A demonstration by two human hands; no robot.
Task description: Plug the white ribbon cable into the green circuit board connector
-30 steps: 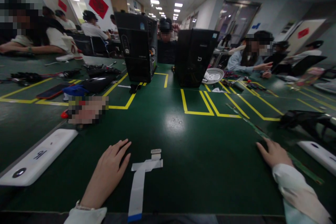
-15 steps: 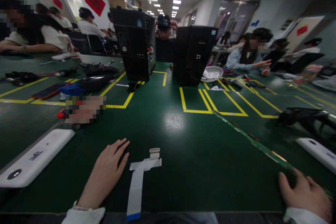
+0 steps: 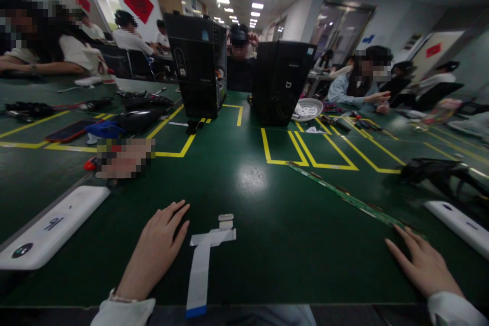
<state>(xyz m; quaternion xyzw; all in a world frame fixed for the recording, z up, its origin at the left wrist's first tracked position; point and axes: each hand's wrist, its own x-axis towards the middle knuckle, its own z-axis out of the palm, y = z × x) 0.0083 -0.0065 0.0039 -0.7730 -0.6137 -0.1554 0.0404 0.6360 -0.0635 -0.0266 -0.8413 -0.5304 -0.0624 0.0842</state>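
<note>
My left hand (image 3: pixel 156 247) lies flat on the green table, palm down with its fingers spread a little, holding nothing. Just right of it is a white flat ribbon cable (image 3: pixel 201 265) with a blue end that hangs over the table's front edge. At the right, my right hand (image 3: pixel 424 260) has its fingers stretched out and apart. Its fingertips touch or lie close beside the near end of a long thin green circuit board strip (image 3: pixel 344 197), which rests slantwise on the table.
Two black computer cases (image 3: pixel 196 66) stand at the back. White devices lie at the far left (image 3: pixel 53 229) and far right (image 3: pixel 458 226). A white basket (image 3: pixel 308 108), tools and yellow tape outlines are farther back. People sit around the table.
The green strip has shifted left and now lies on the table. My right hand has moved left and its fingers have opened off the strip. My left hand has not moved.
</note>
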